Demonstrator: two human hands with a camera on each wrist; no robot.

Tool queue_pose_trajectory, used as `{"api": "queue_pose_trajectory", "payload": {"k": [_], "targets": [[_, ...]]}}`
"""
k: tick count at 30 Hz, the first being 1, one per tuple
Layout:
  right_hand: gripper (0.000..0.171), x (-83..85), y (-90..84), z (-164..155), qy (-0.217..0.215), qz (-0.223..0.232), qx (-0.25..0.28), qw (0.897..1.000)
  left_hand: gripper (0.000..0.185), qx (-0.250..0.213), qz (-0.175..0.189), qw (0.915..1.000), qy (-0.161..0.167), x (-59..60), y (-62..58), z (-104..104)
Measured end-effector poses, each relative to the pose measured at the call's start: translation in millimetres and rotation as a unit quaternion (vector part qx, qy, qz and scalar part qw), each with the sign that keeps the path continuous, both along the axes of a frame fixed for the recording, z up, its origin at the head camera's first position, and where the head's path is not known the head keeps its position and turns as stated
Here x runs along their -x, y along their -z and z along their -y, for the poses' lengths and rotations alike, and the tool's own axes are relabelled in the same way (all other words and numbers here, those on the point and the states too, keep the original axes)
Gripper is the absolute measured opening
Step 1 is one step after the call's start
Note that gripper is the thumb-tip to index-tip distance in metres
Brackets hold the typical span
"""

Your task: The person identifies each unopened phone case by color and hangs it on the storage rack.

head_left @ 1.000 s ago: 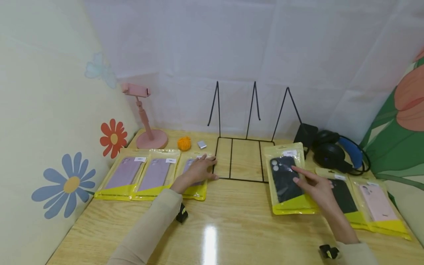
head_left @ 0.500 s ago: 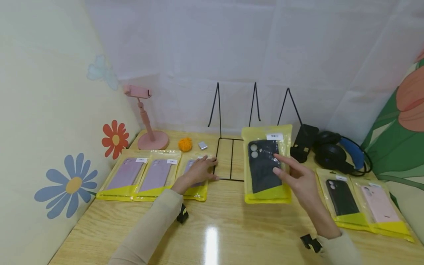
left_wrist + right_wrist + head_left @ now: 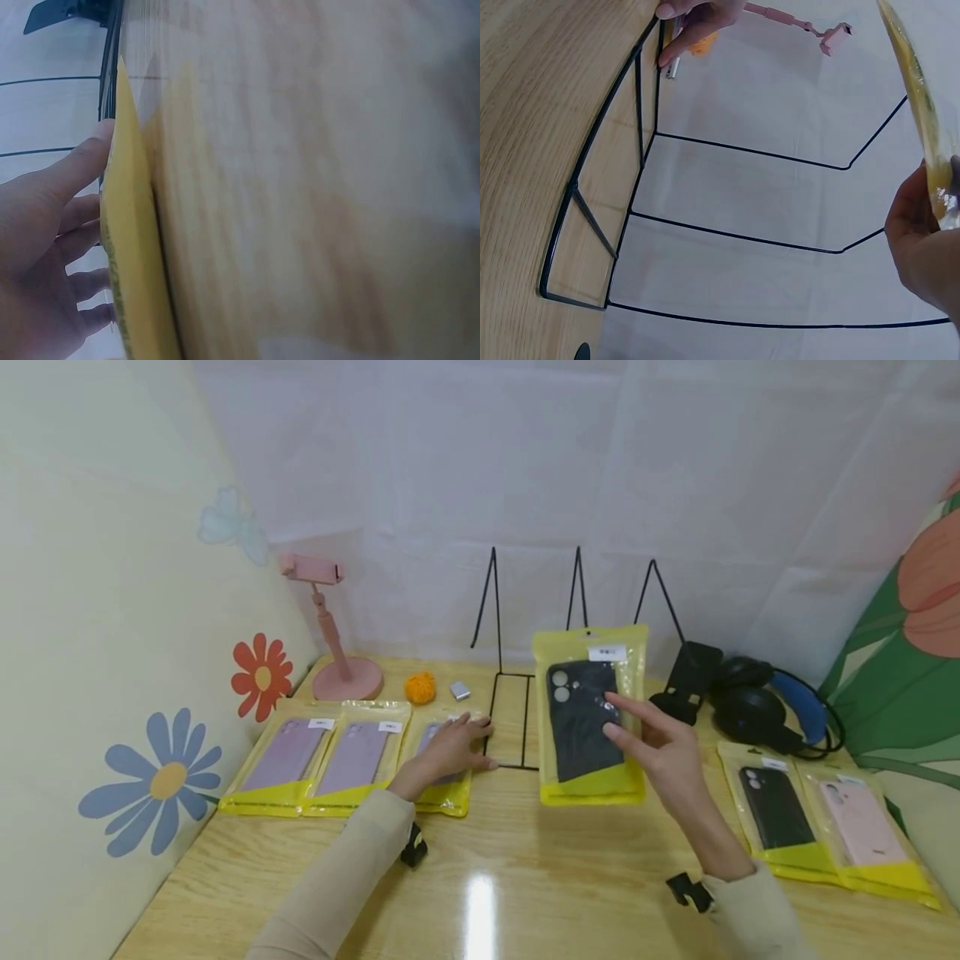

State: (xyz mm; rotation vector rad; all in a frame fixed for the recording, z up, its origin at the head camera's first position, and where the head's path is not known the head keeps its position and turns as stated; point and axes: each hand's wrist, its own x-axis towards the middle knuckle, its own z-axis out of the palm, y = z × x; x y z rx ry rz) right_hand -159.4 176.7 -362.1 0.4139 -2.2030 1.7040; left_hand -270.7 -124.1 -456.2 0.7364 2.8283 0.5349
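Counter (image 3: 525,877): pale wood, carrying every item in view.
Wire rack (image 3: 525,693): black, at the back middle, three upright dividers, its slots bare.
Black case packet (image 3: 588,714): yellow-edged bag held upright in the air just in front of the rack, clear of the counter.
Purple case packets (image 3: 322,756): a row lying flat on the left side.
Other packets (image 3: 817,814): one black, one pink, flat on the right side.
Right hand (image 3: 660,752): pinches the raised packet, fingers on its front.
Left hand (image 3: 450,745): lies spread and flat on the nearest purple packet.
Step in hand: seemingly carrying the packet toward the rack.
Next move: likely calls for lining its bottom edge up between two dividers.
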Motion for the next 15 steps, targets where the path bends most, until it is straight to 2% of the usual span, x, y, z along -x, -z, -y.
{"api": "queue_pose_trajectory", "payload": {"k": [7, 15], "targets": [[0.038, 9.3, 2.4, 1, 0.009, 0.015, -0.011, 1.000, 0.070, 0.003, -0.003, 1.0000, 0.000, 0.6, -3.1, -1], [0.040, 37.4, 12.1, -2, 0.002, 0.017, -0.010, 1.000, 0.069, 0.007, 0.002, 1.0000, -0.002, -2.4, -3.6, -1]]}}
